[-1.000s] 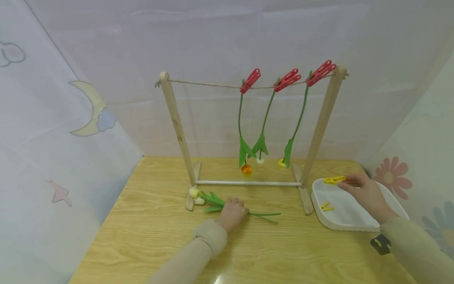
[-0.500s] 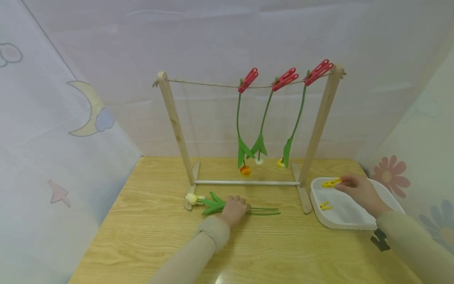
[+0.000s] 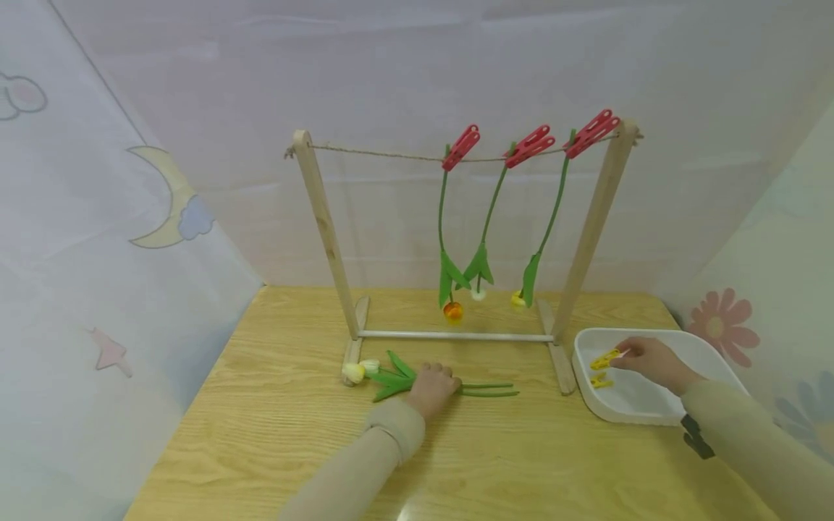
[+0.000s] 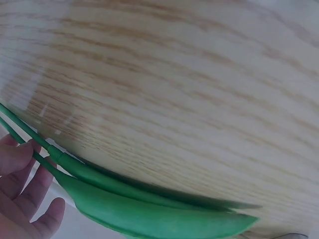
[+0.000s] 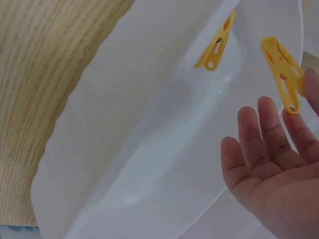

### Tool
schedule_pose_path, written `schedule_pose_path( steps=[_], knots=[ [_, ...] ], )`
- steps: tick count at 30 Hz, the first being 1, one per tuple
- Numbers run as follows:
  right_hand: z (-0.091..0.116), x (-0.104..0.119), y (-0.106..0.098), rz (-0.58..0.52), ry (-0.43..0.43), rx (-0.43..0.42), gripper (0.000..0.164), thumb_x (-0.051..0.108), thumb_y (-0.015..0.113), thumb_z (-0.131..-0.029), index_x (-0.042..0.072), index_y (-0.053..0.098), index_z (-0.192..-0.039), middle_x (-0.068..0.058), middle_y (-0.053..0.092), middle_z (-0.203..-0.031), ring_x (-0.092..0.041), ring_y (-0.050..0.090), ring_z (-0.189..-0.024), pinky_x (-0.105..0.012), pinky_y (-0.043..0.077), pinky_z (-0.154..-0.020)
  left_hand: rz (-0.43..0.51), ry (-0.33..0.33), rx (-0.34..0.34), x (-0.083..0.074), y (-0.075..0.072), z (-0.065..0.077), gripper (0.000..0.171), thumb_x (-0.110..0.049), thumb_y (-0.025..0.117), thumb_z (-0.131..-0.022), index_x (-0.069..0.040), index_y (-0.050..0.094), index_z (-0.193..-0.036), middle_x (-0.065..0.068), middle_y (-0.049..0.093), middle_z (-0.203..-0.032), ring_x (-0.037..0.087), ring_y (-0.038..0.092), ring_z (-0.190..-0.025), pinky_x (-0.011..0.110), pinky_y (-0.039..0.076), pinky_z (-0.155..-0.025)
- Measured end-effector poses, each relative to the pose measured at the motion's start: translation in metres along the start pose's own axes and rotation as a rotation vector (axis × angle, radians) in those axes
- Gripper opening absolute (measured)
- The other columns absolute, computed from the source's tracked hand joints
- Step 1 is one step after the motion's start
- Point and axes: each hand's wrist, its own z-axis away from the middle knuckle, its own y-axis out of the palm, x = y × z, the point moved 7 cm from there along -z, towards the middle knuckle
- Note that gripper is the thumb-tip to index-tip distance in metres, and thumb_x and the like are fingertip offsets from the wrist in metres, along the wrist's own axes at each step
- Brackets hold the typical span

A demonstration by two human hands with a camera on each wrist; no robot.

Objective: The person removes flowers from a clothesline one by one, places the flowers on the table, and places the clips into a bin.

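At the lower middle of the frame, two pale tulips point(image 3: 391, 382) lie on the table point(image 3: 280, 427), the left hand point(image 3: 433, 389) pinching at least one stem; whether it grips both is hard to tell. Three flowers point(image 3: 481, 262) hang from red pegs point(image 3: 529, 147), upper right of centre. At lower right, the right hand point(image 3: 656, 364) pinches a yellow clip point(image 3: 605, 359) over the white tray point(image 3: 628, 417), another yellow clip point(image 3: 601, 380) inside.

Two tulips point(image 3: 394, 381): heads look creamy to me, small in my head view; green stems side by side along tabletop point(image 3: 260, 441), gripped by left fingers point(image 4: 37, 189) | yellow clothespin point(image 5: 285, 74): tilted, pinched in right fingers point(image 5: 300, 134) over white tray point(image 3: 635, 414)
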Motion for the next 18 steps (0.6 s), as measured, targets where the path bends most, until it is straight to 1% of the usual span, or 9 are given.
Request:
schedule_pose_path(
  steps=[5, 11, 14, 18],
  knots=[
    [-0.004, 0.001, 0.005, -0.005, -0.039, 0.003, 0.03, 0.009, 0.072, -0.086, -0.014, 0.062, -0.101, -0.016, 0.066, -0.088, -0.021, 0.058, -0.078, -0.031, 0.048, -0.064, -0.007, -0.002, -0.035, -0.001, -0.004, 0.002, 0.025, -0.019, 0.07, -0.088, -0.032, 0.072, -0.109, -0.009, 0.065, -0.099, 0.009, 0.059, -0.091, 0.025, 0.049, -0.081],
    [-0.008, 0.005, 0.011, -0.004, -0.078, 0.062, 0.026, 0.006, 0.072, -0.085, -0.014, 0.062, -0.099, -0.014, 0.065, -0.087, -0.018, 0.057, -0.076, -0.031, 0.048, -0.062, -0.005, -0.01, -0.047, -0.002, -0.003, 0.004, 0.022, -0.02, 0.069, -0.088, -0.032, 0.073, -0.107, -0.008, 0.065, -0.098, 0.01, 0.059, -0.091, 0.026, 0.049, -0.081],
    [-0.011, 0.006, 0.014, -0.001, -0.096, 0.092, 0.026, 0.005, 0.073, -0.084, -0.014, 0.061, -0.098, -0.012, 0.064, -0.084, -0.017, 0.056, -0.074, -0.031, 0.048, -0.061, 0.005, -0.018, -0.033, -0.002, -0.002, 0.004, 0.023, -0.019, 0.07, -0.088, -0.031, 0.072, -0.108, -0.007, 0.066, -0.099, 0.01, 0.06, -0.092, 0.028, 0.049, -0.083],
    [-0.014, 0.007, 0.017, 0.033, -0.109, 0.123, 0.028, 0.007, 0.073, -0.084, -0.014, 0.061, -0.099, -0.009, 0.064, -0.081, -0.016, 0.056, -0.072, -0.031, 0.047, -0.061, 0.026, -0.026, 0.006, -0.003, 0.0, 0.004, 0.027, -0.019, 0.071, -0.089, -0.029, 0.07, -0.114, -0.006, 0.066, -0.103, 0.012, 0.061, -0.096, 0.03, 0.05, -0.087]
  ],
)
